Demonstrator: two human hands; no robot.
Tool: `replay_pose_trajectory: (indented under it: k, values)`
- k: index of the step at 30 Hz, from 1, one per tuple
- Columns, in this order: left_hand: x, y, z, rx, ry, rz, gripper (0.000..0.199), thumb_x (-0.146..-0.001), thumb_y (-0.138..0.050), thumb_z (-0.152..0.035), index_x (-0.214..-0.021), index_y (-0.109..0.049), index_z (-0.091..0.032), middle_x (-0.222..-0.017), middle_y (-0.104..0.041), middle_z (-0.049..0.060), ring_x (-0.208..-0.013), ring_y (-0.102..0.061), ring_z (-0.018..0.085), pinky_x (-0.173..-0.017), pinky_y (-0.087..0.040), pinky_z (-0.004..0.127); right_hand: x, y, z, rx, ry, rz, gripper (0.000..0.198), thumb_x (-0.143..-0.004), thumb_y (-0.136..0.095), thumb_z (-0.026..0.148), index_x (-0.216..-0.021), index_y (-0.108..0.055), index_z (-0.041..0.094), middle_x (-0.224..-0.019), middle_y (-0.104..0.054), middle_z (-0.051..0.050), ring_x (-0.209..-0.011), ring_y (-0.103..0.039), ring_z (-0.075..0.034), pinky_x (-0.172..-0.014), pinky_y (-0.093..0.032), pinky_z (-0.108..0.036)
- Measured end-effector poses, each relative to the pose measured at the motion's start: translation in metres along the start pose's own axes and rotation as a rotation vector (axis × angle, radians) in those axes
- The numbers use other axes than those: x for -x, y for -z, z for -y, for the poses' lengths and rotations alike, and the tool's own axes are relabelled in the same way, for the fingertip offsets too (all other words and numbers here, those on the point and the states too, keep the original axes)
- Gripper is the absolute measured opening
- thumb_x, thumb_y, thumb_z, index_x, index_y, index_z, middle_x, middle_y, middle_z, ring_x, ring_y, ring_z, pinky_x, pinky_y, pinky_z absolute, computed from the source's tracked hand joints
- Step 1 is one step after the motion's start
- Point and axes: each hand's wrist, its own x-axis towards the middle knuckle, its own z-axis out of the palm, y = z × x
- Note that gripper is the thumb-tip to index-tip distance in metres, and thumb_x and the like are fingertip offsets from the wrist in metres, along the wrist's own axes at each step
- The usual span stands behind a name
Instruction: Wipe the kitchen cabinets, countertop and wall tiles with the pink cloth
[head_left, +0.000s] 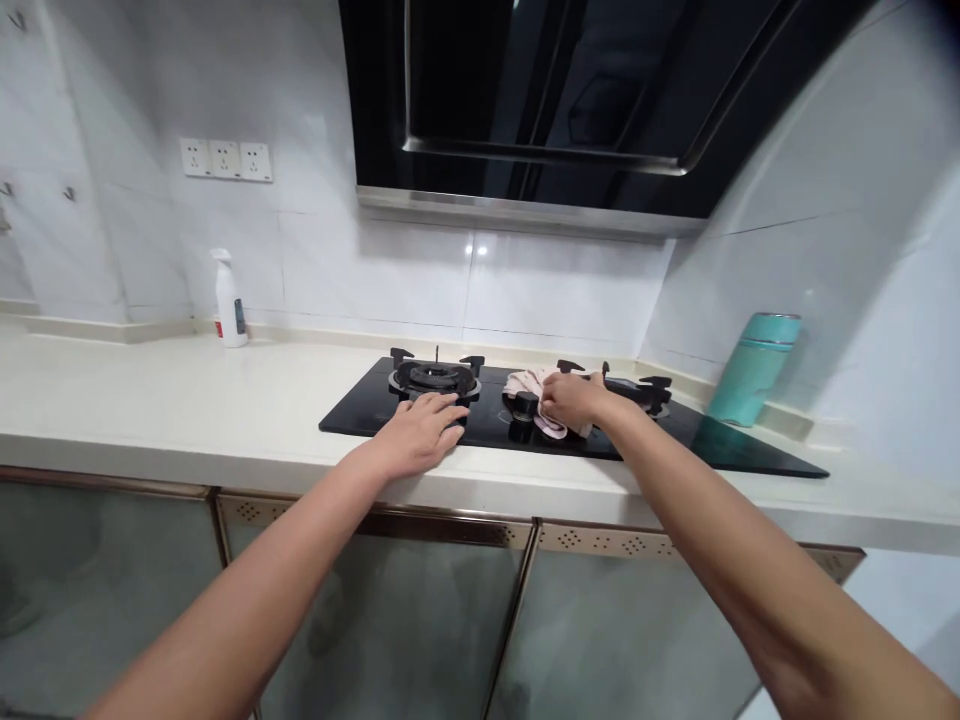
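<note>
My left hand [422,433] lies flat with fingers spread at the front edge of the black gas stove [480,432], just in front of the left burner [433,378]. Closed around a pale pink cloth [527,382], my right hand [574,400] presses on the glass between the two burners. The cloth is bunched up and partly covered by my fingers. Close to its left side stands a black control knob [525,404]. Behind my right hand and wrist, the right burner [652,393] is partly hidden.
A turquoise bottle [754,370] stands at the right by the wall. A white spray bottle [230,300] is at the back left of the pale countertop [150,390]. Overhead hangs a black range hood [525,110]. Wall sockets [225,160] are at upper left; cabinets [420,600] sit below.
</note>
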Motion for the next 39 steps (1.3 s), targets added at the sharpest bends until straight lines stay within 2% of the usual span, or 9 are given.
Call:
replay_pose_trajectory:
  k: [3, 7, 12, 18, 23, 27, 31, 34, 39]
  values:
    - [0.0, 0.003, -0.002, 0.076, -0.072, 0.076, 0.054, -0.102, -0.031, -0.049, -0.147, -0.048, -0.025, -0.16, -0.041, 0.007, -0.148, -0.036, 0.024, -0.116, -0.032, 0.045, 0.022, -0.006, 0.001, -0.002, 0.073, 0.042, 0.026, -0.091, -0.047, 0.024, -0.075, -0.066, 0.017, -0.106, -0.066, -0.009, -0.11, -0.054, -0.027, -0.106, -0.022, -0.058]
    - [0.0, 0.003, -0.003, 0.096, -0.042, 0.111, 0.057, -0.099, -0.037, -0.055, -0.14, -0.056, -0.02, -0.151, -0.054, 0.009, -0.141, -0.046, 0.027, -0.115, -0.034, 0.044, 0.043, -0.019, 0.004, 0.012, 0.165, -0.099, 0.029, -0.092, -0.039, 0.026, -0.08, -0.064, 0.016, -0.096, -0.066, -0.01, -0.101, -0.055, -0.025, -0.109, -0.013, -0.056]
    - [-0.001, 0.0, -0.002, 0.089, -0.046, 0.078, 0.054, -0.098, -0.037, -0.053, -0.135, -0.061, -0.022, -0.148, -0.057, 0.008, -0.137, -0.051, 0.026, -0.113, -0.037, 0.041, 0.059, -0.032, 0.007, -0.029, 0.206, -0.292, 0.036, -0.096, -0.033, 0.029, -0.074, -0.059, 0.019, -0.082, -0.064, -0.01, -0.087, -0.055, -0.024, -0.106, -0.023, -0.049]
    - [-0.001, -0.001, -0.002, 0.075, -0.039, 0.059, 0.049, -0.097, -0.04, -0.048, -0.132, -0.063, -0.022, -0.145, -0.059, 0.007, -0.134, -0.055, 0.026, -0.112, -0.04, 0.04, 0.095, -0.018, 0.018, -0.227, 0.224, -0.408, 0.04, -0.101, -0.025, 0.031, -0.076, -0.054, 0.021, -0.081, -0.064, -0.005, -0.082, -0.058, -0.02, -0.107, -0.03, -0.046]
    - [-0.002, 0.0, -0.004, 0.083, -0.036, 0.066, 0.05, -0.096, -0.041, -0.045, -0.132, -0.063, -0.019, -0.144, -0.06, 0.008, -0.133, -0.055, 0.025, -0.112, -0.04, 0.038, 0.131, 0.009, 0.024, -0.447, 0.231, -0.285, 0.04, -0.101, -0.029, 0.045, -0.079, -0.054, 0.022, -0.083, -0.065, -0.008, -0.078, -0.058, -0.021, -0.075, -0.044, -0.034]
    - [-0.005, -0.001, -0.004, 0.093, -0.039, 0.068, 0.05, -0.095, -0.041, -0.044, -0.132, -0.063, -0.019, -0.144, -0.061, 0.007, -0.132, -0.055, 0.024, -0.113, -0.039, 0.037, 0.101, 0.028, 0.015, -0.35, 0.038, -0.286, 0.043, -0.1, -0.034, 0.053, -0.102, -0.062, 0.021, -0.111, -0.068, -0.011, -0.101, -0.062, -0.026, -0.091, -0.046, -0.041]
    - [-0.005, 0.001, -0.005, 0.11, -0.01, 0.082, 0.049, -0.096, -0.041, -0.042, -0.132, -0.063, -0.019, -0.145, -0.06, 0.007, -0.132, -0.056, 0.025, -0.113, -0.039, 0.038, 0.047, 0.018, 0.016, -0.152, -0.084, -0.12, 0.062, -0.091, -0.051, 0.063, -0.132, -0.056, 0.017, -0.139, -0.057, -0.018, -0.131, -0.047, -0.04, -0.115, -0.02, -0.063]
    - [-0.004, 0.004, -0.007, 0.102, 0.013, 0.094, 0.048, -0.096, -0.042, -0.042, -0.133, -0.063, -0.02, -0.145, -0.059, 0.005, -0.131, -0.056, 0.024, -0.113, -0.039, 0.037, 0.039, 0.006, 0.025, -0.044, -0.096, -0.028, 0.056, -0.098, -0.04, 0.057, -0.123, -0.06, 0.011, -0.123, -0.066, -0.021, -0.121, -0.055, -0.036, -0.117, -0.016, -0.06]
    - [-0.004, 0.005, -0.007, 0.098, 0.022, 0.094, 0.05, -0.095, -0.042, -0.043, -0.134, -0.063, -0.02, -0.144, -0.06, 0.005, -0.13, -0.057, 0.024, -0.113, -0.039, 0.036, 0.088, -0.009, 0.027, 0.072, 0.015, -0.292, 0.025, -0.091, -0.037, 0.022, -0.084, -0.061, 0.016, -0.083, -0.068, -0.012, -0.087, -0.062, -0.025, -0.116, -0.022, -0.051]
